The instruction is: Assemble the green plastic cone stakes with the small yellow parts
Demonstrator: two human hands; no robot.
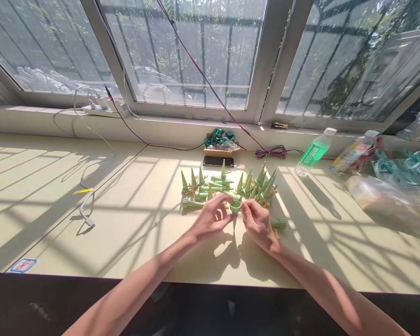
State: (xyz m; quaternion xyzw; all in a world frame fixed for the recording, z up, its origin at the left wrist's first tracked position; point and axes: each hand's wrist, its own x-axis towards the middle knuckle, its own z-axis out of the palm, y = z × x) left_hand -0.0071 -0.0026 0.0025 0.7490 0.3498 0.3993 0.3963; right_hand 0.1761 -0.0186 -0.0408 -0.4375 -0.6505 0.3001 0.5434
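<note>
Thumb and fingers of my left hand close around a green plastic spike, its round hollow top facing up and its point hanging down. At the right side of that top, my right hand is closed in a pinch; what sits between its fingertips is too small to make out. Just beyond my hands stand several green cone spikes, points up, with small yellowish parts near their bases. Other green spikes lie on their sides to the left. A green ribbed piece lies right of my right hand.
A phone and a small box with green material lie behind the spikes. Right of them are coiled wires, a bottle of green liquid and plastic bags. A white cable crosses the table at left.
</note>
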